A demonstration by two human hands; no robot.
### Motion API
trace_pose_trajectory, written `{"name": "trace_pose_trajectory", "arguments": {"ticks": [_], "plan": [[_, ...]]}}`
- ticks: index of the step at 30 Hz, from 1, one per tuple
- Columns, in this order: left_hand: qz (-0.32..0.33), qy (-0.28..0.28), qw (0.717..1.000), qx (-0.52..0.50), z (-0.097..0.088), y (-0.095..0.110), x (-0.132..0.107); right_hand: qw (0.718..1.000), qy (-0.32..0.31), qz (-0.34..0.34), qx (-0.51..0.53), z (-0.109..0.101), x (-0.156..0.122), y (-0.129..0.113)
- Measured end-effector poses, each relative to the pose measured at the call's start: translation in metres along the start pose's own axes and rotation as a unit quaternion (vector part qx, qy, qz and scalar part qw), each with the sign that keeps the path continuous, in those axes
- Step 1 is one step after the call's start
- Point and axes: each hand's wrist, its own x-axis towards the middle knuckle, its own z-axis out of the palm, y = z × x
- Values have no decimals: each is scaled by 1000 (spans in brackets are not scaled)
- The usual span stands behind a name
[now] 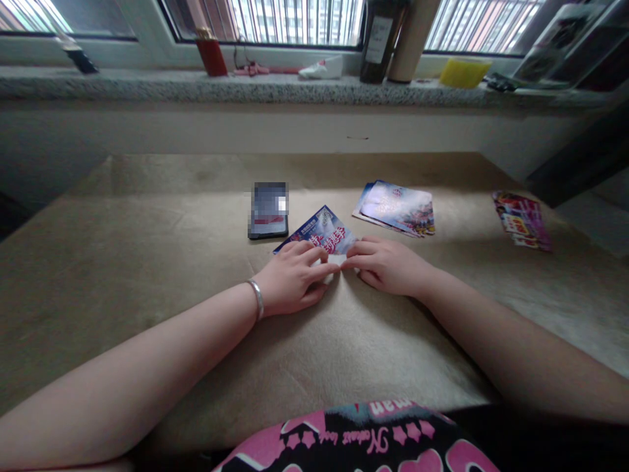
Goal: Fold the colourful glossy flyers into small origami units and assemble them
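Observation:
A blue printed paper sheet [319, 229] with red lettering lies at the middle of the table, turned so that a pointed corner faces away from me. A strip of its white underside [337, 259] shows folded up along the near edge. My left hand [295, 275], with a silver bracelet [257, 299] at the wrist, presses on the sheet's near left side, fingers bent. My right hand [388, 263] grips the near right side with thumb and fingers. The two hands' fingertips nearly meet at the fold, and they hide parts of the sheet.
Behind the sheet on the left lies a dark, blurred-out phone-like object [268, 213]. Similar printed sheets [400, 206] are stacked to the right, with pink-red printed papers [523, 221] farther right. A granite sill [275, 92] holds bottles, a red cylinder [211, 52] and a yellow item [464, 72].

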Motion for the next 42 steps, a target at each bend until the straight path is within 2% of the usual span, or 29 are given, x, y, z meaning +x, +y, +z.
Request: {"name": "trace_pose_trajectory", "arguments": {"ticks": [9,19,29,42], "plan": [[-13,-3,1000,8,-2,2,4,1000,-2,-4,-5,-1,2,-1],[10,5,1000,15,-1,-2,0,1000,-13,-6,-3,-2,2,1],[63,-50,996,-38,-16,-18,-6,1000,-16,-7,5,-1,0,2],[69,-63,988,-122,-26,-26,-8,1000,-14,0,20,-1,-2,3]]}}
